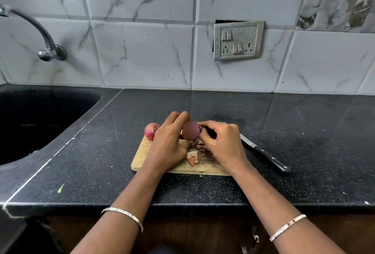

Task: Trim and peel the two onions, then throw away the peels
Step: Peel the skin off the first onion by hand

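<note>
A smooth purple onion (190,130) is held just above the wooden cutting board (142,155). My left hand (169,142) grips it from the left, fingers curled over its top and thumb under it. My right hand (220,142) pinches at the onion's right end with curled fingers. Loose papery peels (193,156) lie on the board beneath both hands. A second onion (151,130), still in its red skin, sits at the board's far left corner. A black-handled knife (265,155) lies on the counter just right of the board, its blade tip hidden behind my right hand.
The black speckled counter (284,122) runs left to a dark sink (36,118) with a wall tap (46,49) above it. A switch and socket plate (238,41) is set in the tiled wall behind.
</note>
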### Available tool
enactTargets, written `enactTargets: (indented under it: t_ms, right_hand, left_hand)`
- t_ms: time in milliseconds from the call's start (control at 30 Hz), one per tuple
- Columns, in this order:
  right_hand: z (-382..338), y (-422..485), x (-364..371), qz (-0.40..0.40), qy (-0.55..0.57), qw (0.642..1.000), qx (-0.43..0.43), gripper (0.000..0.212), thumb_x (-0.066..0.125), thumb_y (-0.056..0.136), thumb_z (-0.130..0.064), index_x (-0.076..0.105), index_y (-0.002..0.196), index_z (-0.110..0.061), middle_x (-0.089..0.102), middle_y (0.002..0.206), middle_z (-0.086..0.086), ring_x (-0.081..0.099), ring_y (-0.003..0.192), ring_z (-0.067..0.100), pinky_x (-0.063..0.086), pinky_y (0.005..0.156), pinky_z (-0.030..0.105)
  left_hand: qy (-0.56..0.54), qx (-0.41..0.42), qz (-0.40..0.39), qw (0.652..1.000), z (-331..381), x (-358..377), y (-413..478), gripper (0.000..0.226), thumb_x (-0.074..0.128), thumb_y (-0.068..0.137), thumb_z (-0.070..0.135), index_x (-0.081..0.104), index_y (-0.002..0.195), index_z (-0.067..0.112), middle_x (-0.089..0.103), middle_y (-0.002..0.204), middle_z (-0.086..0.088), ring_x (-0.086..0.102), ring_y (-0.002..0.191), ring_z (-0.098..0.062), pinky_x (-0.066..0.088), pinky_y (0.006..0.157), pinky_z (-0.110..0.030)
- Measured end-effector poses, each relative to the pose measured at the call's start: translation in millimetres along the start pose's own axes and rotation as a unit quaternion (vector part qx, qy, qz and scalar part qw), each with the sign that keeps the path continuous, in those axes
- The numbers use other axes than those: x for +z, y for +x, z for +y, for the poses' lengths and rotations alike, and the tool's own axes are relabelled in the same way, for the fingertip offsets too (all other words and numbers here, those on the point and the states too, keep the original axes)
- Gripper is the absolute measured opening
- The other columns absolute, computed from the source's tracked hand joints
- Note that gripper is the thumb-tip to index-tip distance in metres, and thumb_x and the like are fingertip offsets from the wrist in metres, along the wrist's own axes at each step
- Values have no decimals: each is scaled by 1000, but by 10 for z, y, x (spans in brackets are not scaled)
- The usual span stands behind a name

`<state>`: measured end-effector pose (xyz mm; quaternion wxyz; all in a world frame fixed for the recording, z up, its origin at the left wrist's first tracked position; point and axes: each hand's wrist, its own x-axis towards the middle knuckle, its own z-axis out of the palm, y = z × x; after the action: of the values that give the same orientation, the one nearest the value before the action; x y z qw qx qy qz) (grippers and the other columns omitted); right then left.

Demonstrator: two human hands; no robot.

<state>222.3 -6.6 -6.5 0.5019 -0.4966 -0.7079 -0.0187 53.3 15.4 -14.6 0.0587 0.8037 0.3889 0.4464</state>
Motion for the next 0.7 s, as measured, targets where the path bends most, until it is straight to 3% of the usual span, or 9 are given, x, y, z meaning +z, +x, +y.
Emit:
enactTargets:
  t_ms: [300,467,700]
  right_hand:
    - [21,9,8,30,-27,999,7,14,65,87,-17,78,92,-15,76,78,-5,70,68,14,57,69,44]
    - [6,18,-21,40,-25,998,28,11,69,88,-11,77,94,-12,76,82,-3,70,73,12,58,69,39]
    - [-11,14,-50,48,-40,997,52,12,67,88,-10,78,92,-13,75,83,-5,66,72,8,57,69,33]
  left_hand:
    - [-11,-11,4,1000,15,-1,-7,51,81,72,14,44,107,23,55,105,8,61,93,-17,57,77,-43]
    - [-34,1,-10,999,37,-37,-7,73,76,77,7,47,137,34,50,120,12,57,108,-4,57,92,-34]
    - [-35,-1,4,999,60,-44,6,51,79,81,16,55,126,25,51,122,13,59,106,-7,58,89,-34]
